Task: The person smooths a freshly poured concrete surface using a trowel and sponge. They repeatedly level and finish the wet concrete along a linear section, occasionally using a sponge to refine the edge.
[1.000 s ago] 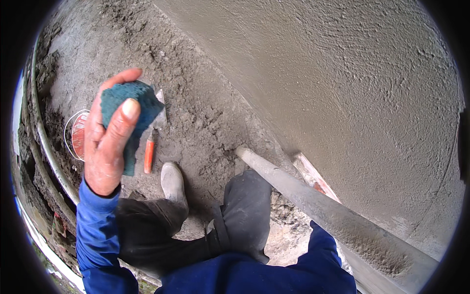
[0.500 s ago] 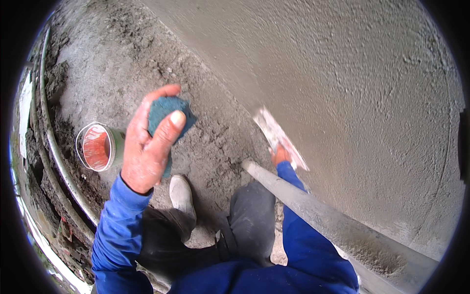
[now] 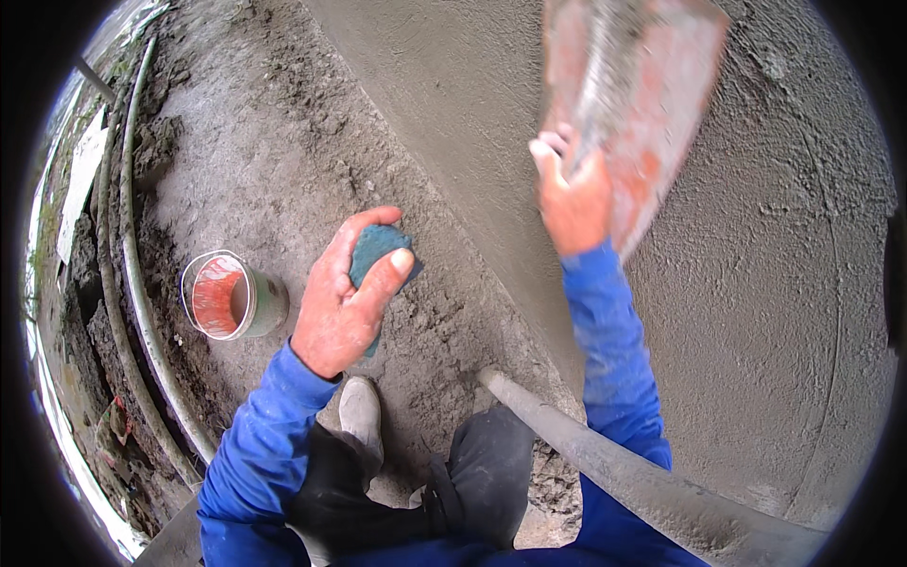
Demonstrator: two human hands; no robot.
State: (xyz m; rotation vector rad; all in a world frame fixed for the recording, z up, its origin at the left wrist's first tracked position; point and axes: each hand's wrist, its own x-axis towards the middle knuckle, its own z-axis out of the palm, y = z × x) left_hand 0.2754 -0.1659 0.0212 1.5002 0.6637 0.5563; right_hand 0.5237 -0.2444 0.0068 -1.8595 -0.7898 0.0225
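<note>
In my left hand (image 3: 331, 307) is a teal sponge or foam piece (image 3: 376, 248), gripped between thumb and fingers over the rough cement ground (image 3: 246, 161). My right hand (image 3: 576, 198) is up at the upper middle, closed on a wide, cement-smeared trowel float (image 3: 666, 104) with reddish patches and a pale handle, blurred by motion. The float lies over the grey plastered wall (image 3: 746, 359), on or very near its surface.
A bucket (image 3: 266, 302) with a reddish inside stands left of my left hand. A grey pipe (image 3: 605, 444) crosses diagonally at lower right, over my right sleeve. Long pipes (image 3: 142, 302) and lumpy soil run along the left. My boot (image 3: 361, 416) is below.
My right hand has risen from behind the diagonal pipe, sweeping the float upward over the wall. My left hand has moved rightward and lower, still holding the sponge. The view has shifted somewhat.
</note>
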